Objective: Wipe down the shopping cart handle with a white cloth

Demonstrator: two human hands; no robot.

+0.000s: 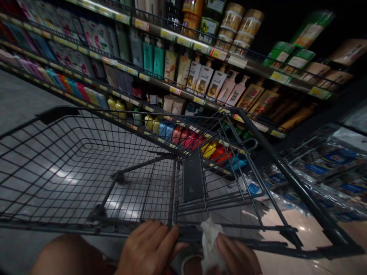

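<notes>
A dark wire shopping cart (146, 173) stands sideways in front of me, with nothing in its basket. My left hand (147, 246) is closed over the near top rail of the cart, fingers curled around it. To its right, my right hand (236, 254) pinches a crumpled white tissue (210, 238) beside the same rail. The tissue's upper end touches or overlaps the rail; I cannot tell which. The cart's push handle (289, 179) slants down on the right. A fold-up child seat with a dark panel (192, 177) sits inside the handle end.
Beyond the cart run tilted store shelves with price-tag strips (183, 40), holding pump bottles (197, 76), gold jars (241, 28) and colourful bottles (189, 137). Blue-labelled plastic packs (327, 164) fill the right side. My knee (67, 254) shows at the lower left, above the grey floor (17, 93).
</notes>
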